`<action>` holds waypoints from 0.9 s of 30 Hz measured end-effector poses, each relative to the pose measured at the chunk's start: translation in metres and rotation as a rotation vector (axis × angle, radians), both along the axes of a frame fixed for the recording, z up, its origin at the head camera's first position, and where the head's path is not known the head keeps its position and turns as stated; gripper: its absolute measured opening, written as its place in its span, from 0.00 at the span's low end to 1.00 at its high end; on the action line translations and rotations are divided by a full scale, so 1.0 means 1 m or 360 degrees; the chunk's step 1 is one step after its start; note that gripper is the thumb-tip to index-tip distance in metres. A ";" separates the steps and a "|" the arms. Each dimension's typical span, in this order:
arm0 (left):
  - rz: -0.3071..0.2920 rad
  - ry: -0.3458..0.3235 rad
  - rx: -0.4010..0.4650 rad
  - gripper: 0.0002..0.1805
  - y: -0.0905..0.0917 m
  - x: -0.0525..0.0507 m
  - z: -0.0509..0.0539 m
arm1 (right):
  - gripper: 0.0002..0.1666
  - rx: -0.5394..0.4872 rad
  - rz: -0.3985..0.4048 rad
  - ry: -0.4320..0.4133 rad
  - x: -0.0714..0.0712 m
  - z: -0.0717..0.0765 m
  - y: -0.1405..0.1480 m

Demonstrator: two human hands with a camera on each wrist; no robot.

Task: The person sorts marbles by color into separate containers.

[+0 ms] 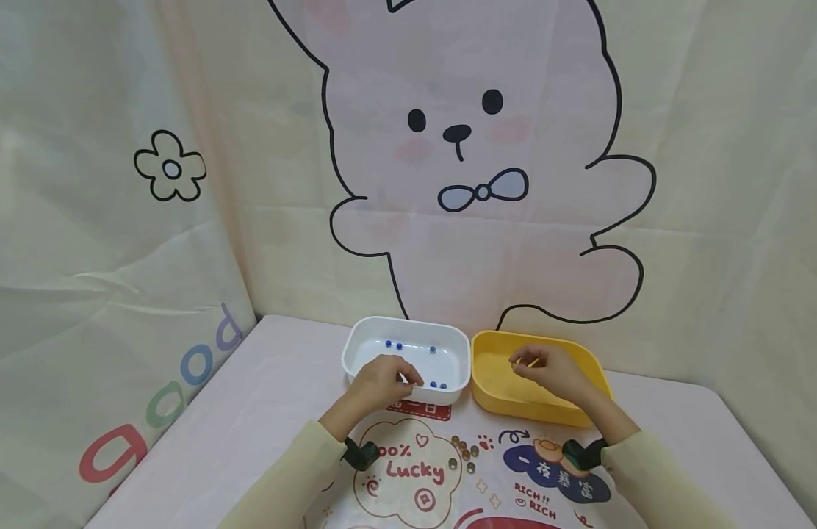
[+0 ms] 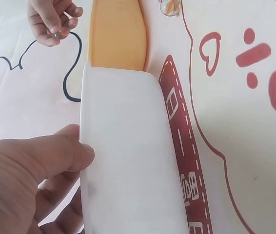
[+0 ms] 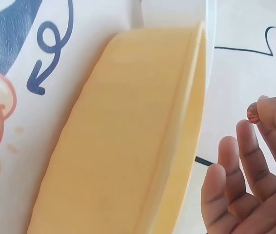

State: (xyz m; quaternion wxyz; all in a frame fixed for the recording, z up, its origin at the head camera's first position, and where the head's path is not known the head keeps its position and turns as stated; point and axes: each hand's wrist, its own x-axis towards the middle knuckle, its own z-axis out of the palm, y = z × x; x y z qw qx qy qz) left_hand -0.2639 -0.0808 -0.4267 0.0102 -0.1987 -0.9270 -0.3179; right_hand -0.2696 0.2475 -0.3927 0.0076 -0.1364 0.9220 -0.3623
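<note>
A white plastic bin (image 1: 408, 397) stands at the back of the table with several blue marbles (image 1: 399, 346) inside. At its near rim, my left hand (image 1: 380, 383) pinches the wall, thumb (image 2: 85, 157) outside and fingers partly hidden behind it. Beside it is a yellow bin (image 1: 527, 411). Above that bin, my right hand (image 1: 550, 371) holds a reddish-brown glass marble (image 3: 253, 113) between thumb and fingertips, the other fingers loosely bent. On the tabletop, in front of the two bins, lies a cluster of several brownish marbles (image 1: 464, 445).
The bins stand side by side near the back wall, covered by a cloth (image 1: 726, 220) with a bear drawing. A printed mat (image 1: 441, 499) with red lettering covers the table's front part. Dark bands (image 1: 361, 455) circle both wrists.
</note>
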 end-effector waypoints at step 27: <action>0.0037 -0.0078 0.0010 0.08 0.000 -0.001 0.000 | 0.12 -0.0009 -0.0093 -0.0063 -0.046 -0.044 0.008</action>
